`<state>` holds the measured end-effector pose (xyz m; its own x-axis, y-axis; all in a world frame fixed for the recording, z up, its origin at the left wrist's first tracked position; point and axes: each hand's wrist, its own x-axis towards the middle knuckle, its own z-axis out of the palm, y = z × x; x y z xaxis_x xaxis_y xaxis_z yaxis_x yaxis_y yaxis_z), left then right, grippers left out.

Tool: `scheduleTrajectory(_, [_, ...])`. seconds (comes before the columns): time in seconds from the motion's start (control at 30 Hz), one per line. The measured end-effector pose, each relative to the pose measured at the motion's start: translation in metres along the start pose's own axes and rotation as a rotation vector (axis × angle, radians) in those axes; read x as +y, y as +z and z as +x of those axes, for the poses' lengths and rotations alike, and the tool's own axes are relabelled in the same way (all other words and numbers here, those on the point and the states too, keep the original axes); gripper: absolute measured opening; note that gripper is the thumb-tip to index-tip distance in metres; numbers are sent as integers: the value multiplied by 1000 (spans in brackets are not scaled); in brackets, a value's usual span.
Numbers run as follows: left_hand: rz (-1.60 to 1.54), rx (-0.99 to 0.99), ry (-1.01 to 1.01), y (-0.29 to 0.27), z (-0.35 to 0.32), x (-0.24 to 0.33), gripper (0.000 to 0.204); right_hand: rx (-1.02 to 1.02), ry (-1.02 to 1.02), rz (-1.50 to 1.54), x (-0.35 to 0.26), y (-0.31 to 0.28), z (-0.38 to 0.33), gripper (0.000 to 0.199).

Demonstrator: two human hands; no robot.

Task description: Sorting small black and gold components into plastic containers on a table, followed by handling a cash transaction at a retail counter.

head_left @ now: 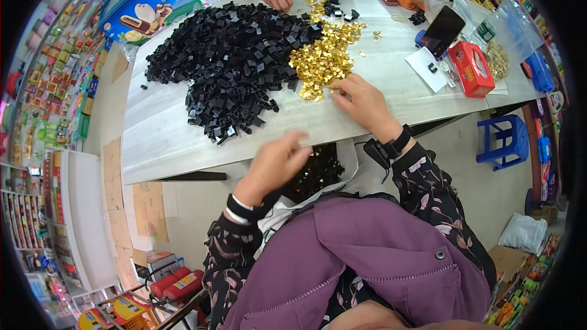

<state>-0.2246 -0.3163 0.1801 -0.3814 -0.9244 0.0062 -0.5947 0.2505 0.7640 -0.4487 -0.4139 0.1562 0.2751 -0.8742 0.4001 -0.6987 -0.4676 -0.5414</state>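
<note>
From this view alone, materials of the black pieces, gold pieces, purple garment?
Black pieces: likely moulded plastic, semi-gloss; crisp edges, soft highlights.
Gold pieces: metal or metallised plastic, can't tell; shiny, bright glints.
Purple garment: apparently matte fabric; soft folds, zips.

Looks bright and even across the table point(165, 143). Glints in small highlights off the gold pieces point(327, 64) and black pieces point(238, 55) on the table. Smears softly at the left hand point(276, 162), near the table's closer edge. Curves the shelves point(55, 79) left of the table, blackening beyond.
</note>
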Motion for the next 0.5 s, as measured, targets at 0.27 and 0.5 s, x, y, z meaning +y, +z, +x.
scheduleTrajectory(0.27, [685, 252, -46, -20, 53, -30, 35, 42, -71, 68, 7, 2, -8, 10])
scheduleTrajectory(0.5, [432, 270, 110, -4, 48, -27, 27, -111, 272, 665, 9, -3, -9, 11])
